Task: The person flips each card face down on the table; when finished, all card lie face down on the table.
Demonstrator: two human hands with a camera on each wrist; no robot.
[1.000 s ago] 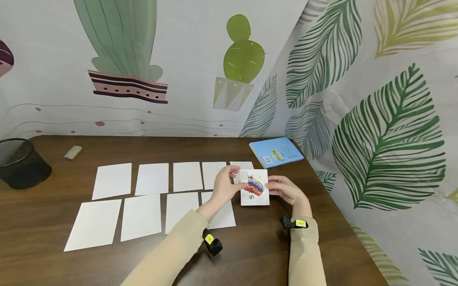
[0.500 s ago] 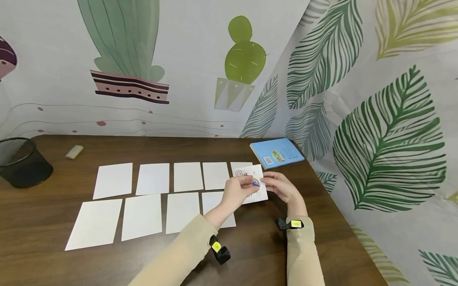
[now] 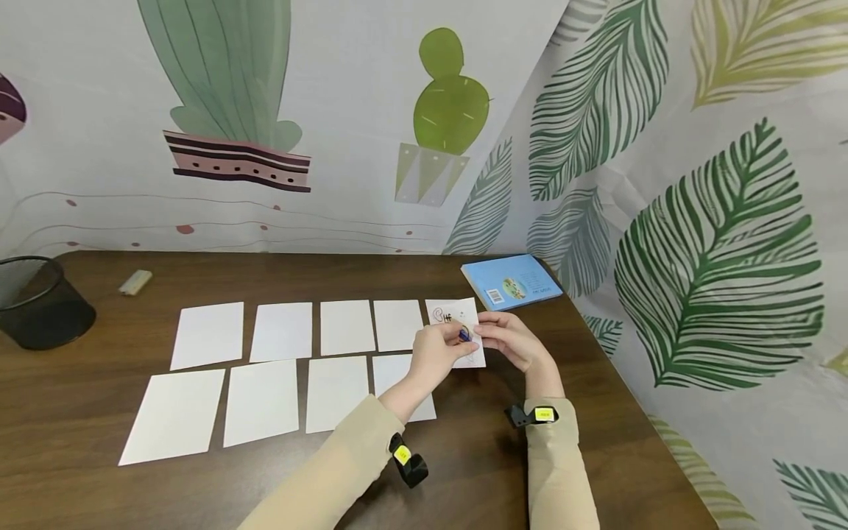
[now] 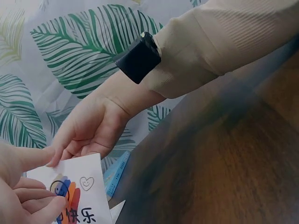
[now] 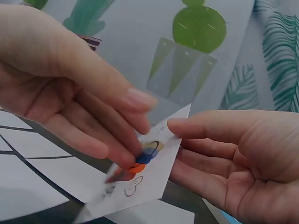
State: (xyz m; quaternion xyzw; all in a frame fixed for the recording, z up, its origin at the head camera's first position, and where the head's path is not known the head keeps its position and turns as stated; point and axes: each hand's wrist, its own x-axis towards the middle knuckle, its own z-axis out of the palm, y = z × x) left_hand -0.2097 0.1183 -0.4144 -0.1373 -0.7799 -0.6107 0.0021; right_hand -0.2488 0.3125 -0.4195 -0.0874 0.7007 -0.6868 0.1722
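Observation:
A white greeting card (image 3: 467, 312) has brushstrokes in blue, orange and red, line-drawn hearts and black characters on its front. My right hand (image 3: 518, 341) pinches its right edge, thumb on the front and fingers behind, as the right wrist view shows. The card (image 5: 163, 172) stands tilted there. My left hand (image 3: 433, 355) is in front of the card, covering part of the print. Its fingers (image 5: 117, 151) lie relaxed at the coloured strokes and are a little blurred. In the left wrist view, the left thumb (image 4: 32, 158) is near the right thumb.
Blank white sheets (image 3: 261, 401) lie in two rows on the brown table (image 3: 464, 471); one sits partly behind the card. A blue book (image 3: 513, 283) lies at the back right. At the left are a black mesh bin (image 3: 46, 313) and a small eraser-like block (image 3: 135, 283).
My left hand has moved from the card's left edge across its front. The card has shifted slightly up and left and tilted, the right hand going with it.

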